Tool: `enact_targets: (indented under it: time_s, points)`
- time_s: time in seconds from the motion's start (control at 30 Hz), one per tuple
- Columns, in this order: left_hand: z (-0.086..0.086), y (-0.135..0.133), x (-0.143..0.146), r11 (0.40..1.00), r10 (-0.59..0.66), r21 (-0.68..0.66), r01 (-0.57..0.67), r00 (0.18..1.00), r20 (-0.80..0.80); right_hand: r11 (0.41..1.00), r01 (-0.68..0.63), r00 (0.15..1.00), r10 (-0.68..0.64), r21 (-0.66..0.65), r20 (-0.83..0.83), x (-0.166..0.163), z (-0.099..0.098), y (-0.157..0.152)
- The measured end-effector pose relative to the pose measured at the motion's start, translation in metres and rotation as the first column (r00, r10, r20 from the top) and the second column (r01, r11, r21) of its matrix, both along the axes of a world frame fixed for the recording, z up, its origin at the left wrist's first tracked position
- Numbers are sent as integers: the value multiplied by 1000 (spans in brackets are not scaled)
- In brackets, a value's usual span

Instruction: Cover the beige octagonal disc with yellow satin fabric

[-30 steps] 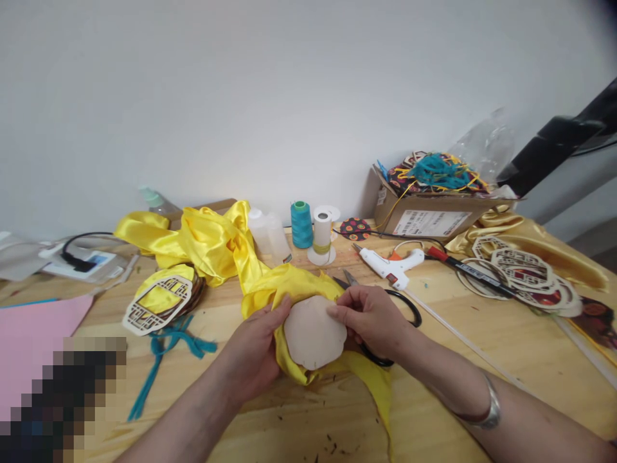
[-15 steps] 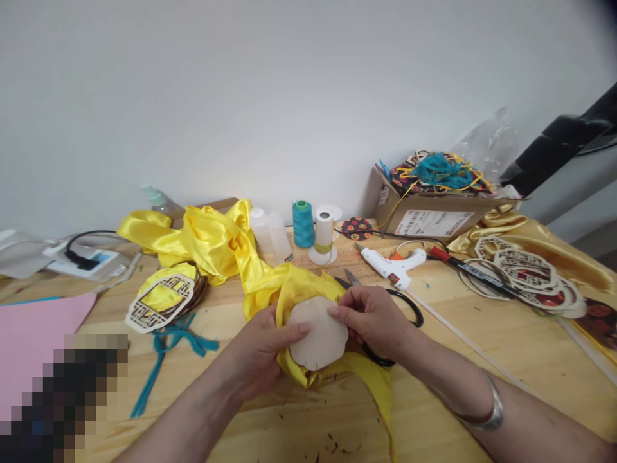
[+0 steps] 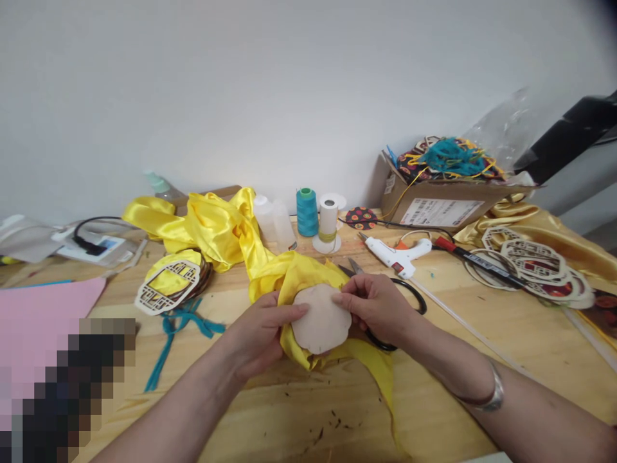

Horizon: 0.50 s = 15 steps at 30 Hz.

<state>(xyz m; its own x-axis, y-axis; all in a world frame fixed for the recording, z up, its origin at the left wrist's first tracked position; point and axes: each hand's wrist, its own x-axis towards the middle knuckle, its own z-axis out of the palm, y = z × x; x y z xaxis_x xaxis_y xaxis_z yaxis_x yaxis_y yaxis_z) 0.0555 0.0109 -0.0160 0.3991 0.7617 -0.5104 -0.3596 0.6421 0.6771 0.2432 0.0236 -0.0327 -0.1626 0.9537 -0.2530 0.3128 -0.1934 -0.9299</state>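
A pale piece with a scalloped edge [image 3: 321, 321] lies against yellow satin fabric [image 3: 293, 273] in front of me. My left hand [image 3: 263, 331] grips its left side together with the cloth, thumb on the pale face. At the upper right edge, my right hand [image 3: 371, 305] pinches the piece between thumb and fingers. Whether the right fingers also hold fabric is hidden. Black-handled scissors [image 3: 418, 297] rest on the table, partly behind my right hand. A tail of the yellow cloth hangs down towards the table's front.
Behind stand a teal thread cone [image 3: 307, 213], a white spool [image 3: 328, 218] and plastic bottles [image 3: 277, 225]. To the right are a white glue gun [image 3: 398, 254], a marker [image 3: 482, 263], and a filled cardboard box [image 3: 434, 209]. Lattice frames [image 3: 168, 283] with teal ribbon [image 3: 166, 350] lie left.
The camera view has shifted slightly, so the tabletop things appear a little higher and further right. Both hands keep their hold on the pale piece, with barely any change of grip.
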Motion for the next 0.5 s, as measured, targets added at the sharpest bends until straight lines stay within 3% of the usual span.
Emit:
enact_targets:
  time_s: [0.17,0.3,0.5]
  points:
    - [4,0,-3,997,-59,-43,61,998,26,999,9,997,-13,-49,-78,0,0,0]
    - [5,-1,-2,988,-155,-3,155,988,19,994,20,991,-35,-111,-129,0,0,0]
    - [0,-4,0,989,-136,49,137,990,-37,987,30,987,-55,-161,-153,0,1,1]
